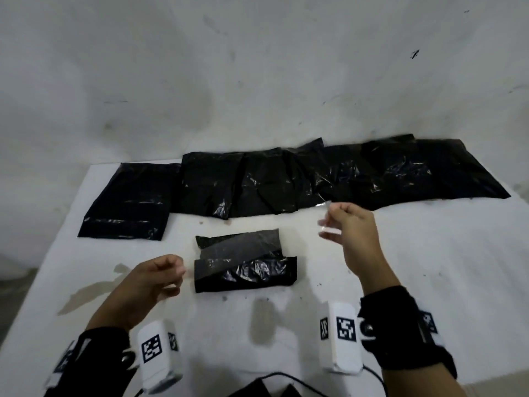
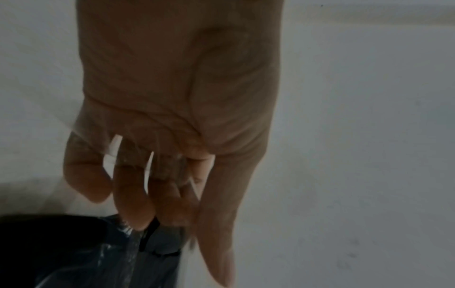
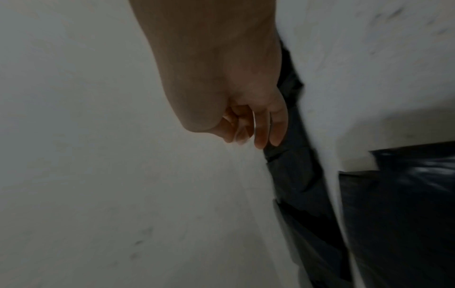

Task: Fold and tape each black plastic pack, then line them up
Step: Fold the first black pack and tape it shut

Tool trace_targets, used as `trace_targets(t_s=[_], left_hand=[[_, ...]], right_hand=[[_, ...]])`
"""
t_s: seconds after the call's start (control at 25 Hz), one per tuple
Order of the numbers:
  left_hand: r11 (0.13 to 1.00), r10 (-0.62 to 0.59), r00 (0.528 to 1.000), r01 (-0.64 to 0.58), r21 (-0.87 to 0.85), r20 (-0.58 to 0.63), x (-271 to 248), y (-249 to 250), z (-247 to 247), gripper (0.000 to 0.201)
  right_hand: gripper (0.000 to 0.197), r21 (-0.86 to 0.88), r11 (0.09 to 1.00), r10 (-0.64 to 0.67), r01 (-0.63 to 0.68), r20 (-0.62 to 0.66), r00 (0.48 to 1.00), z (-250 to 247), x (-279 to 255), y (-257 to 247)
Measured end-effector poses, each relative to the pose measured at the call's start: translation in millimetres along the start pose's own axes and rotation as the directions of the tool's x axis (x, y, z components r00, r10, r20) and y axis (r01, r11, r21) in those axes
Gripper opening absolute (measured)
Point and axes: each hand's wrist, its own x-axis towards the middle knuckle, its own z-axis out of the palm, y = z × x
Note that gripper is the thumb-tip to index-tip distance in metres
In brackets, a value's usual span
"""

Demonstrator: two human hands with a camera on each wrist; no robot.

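Stretching clear glossy tape (image 1: 249, 247), crinkled folded pack (image 1: 252, 270)

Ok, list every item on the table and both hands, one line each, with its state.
Folded black plastic pack: lying flat near the table's front, clear tape strip across it.
Clear tape strip: stretched diagonally between both hands.
Row of unfolded black plastic packs: flat, overlapping, along the table's far edge.
Left hand: pinches one tape end.
Right hand: raised, pinches the other tape end.
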Motion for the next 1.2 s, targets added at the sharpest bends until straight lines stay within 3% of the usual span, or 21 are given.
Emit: trace_targets(t_s=[0.12,0.2,0.28,0.36,0.48,0.64,0.72,0.88,1.2], left_hand=[[0.997,-0.06,0.997,0.057,-0.056,-0.053,-3,-13,-14,0.014],[0.99,-0.104,0.994,0.101,-0.096,-0.027,-2,-19,-21,0.016],[0.98,-0.119,0.993,0.121,-0.159,0.022,-1,-23,-24,0.042],[0.96,-0.122,0.992,0.129,-0.248,0.041,0,-26,-21,0.052],[0.938,-0.095,0.993,0.112,-0.327,0.068,3,-28,-16,0.051],[0.915,-0.059,0.996,0.083,-0.396,0.072,13,-33,-13,0.035],[0.907,-0.049,0.996,0.075,-0.414,0.073,16,-35,-14,0.04],[0.912,-0.045,0.995,0.079,-0.402,0.093,17,-36,-17,0.043],[0.965,-0.042,0.999,0.038,-0.26,-0.009,15,-27,-8,0.032]], right_hand=[[0.02,0.103,0.972,0.212,-0.213,0.025,0.977,1,-8,37],[0.016,0.179,0.931,0.314,-0.318,0.054,0.948,1,-11,56],[0.014,0.26,0.885,0.377,-0.386,0.089,0.922,4,-14,68],[0.015,0.323,0.85,0.389,-0.417,0.149,0.909,8,-17,76],[0.018,0.371,0.826,0.364,-0.424,0.222,0.904,13,-16,84],[0.021,0.38,0.847,0.3,-0.373,0.237,0.924,16,-11,89],[0.023,0.379,0.857,0.274,-0.35,0.241,0.931,17,-9,90],[0.025,0.394,0.86,0.243,-0.324,0.242,0.939,16,-8,91],[0.019,0.332,0.908,0.222,-0.257,0.141,0.965,23,-7,101]])
